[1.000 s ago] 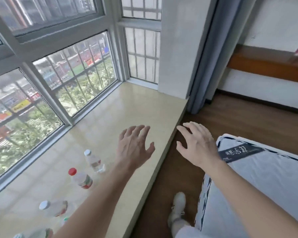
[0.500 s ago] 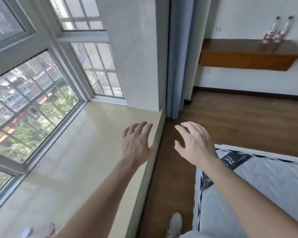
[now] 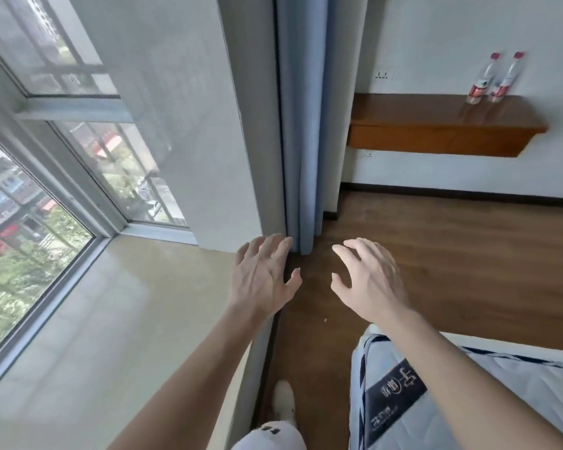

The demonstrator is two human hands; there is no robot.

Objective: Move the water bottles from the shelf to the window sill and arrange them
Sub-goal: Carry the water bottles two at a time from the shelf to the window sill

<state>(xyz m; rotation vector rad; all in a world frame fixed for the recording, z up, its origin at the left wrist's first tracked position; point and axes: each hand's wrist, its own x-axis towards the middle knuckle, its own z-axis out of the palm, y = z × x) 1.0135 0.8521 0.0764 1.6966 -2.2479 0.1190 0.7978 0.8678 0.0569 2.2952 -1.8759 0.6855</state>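
Both hands empty, fingers spread, palms down, held out in front at about the same height. Left hand (image 3: 263, 277) hovers over the near edge of the window sill (image 3: 117, 319); right hand (image 3: 369, 280) is over the wooden floor (image 3: 468, 254), just beside a mattress corner (image 3: 403, 401). Neither touches anything.

Two water bottles (image 3: 494, 77) with red caps and red labels stand upright on the wooden shelf (image 3: 436, 125) at far right, side by side, nearly touching, close to the wall. They are well apart from the hands, across the floor.

The visible stretch of window sill is bare; its near end is out of frame, so whether any bottles sit there can't be told from this view. A blue curtain (image 3: 301, 125) hangs between the sill and the shelf wall.

Progress judgement: at least these two bottles are left to carry over, then arranging on the sill. Step in hand looks like heading toward the shelf for a pickup, one bottle per hand likely. No grasp yet.
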